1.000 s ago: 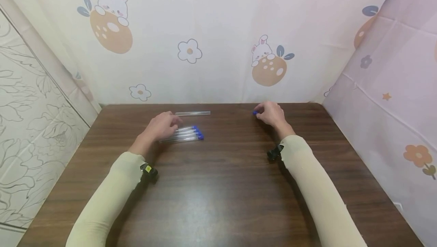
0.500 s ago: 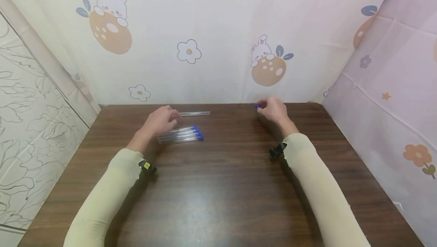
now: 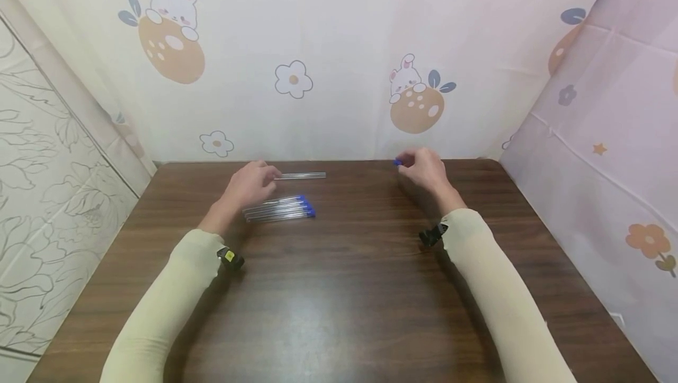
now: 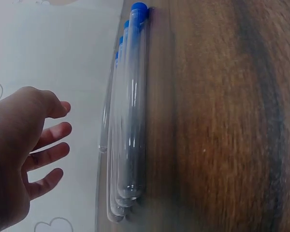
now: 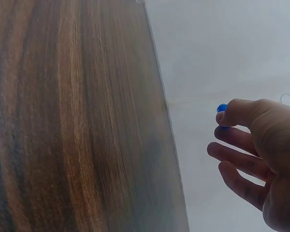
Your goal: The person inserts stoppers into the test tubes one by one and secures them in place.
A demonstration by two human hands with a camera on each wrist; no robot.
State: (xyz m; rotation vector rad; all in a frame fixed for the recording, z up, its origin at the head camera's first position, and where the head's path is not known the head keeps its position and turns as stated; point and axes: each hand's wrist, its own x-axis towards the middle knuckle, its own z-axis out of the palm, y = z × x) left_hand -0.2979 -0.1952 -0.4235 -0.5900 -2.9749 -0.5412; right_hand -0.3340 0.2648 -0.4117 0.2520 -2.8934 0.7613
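At the far edge of the table, my right hand [image 3: 424, 168] pinches a small blue cap [image 5: 222, 107] between thumb and index finger, the other fingers loosely bent. My left hand [image 3: 251, 184] hovers over the back left, its fingers parted and slightly bent, with nothing between them in the left wrist view. Its fingertips are near the left end of a clear test tube [image 3: 304, 175] lying along the back; whether they touch it is unclear. Closer to me, several clear test tubes with blue caps [image 4: 133, 111] lie side by side, caps to the right.
Both hands work over a brown wood-grain table [image 3: 318, 289]. A white curtain [image 3: 339, 77] printed with rabbits and flowers hangs right behind its far edge. Another printed curtain [image 3: 609, 183] runs along the right, and a line-drawn flower panel [image 3: 53, 195] stands on the left.
My left hand has shifted slightly back and left, from the capped test tubes toward the one at the back. My right hand has risen a little toward the curtain, still pinching the cap.
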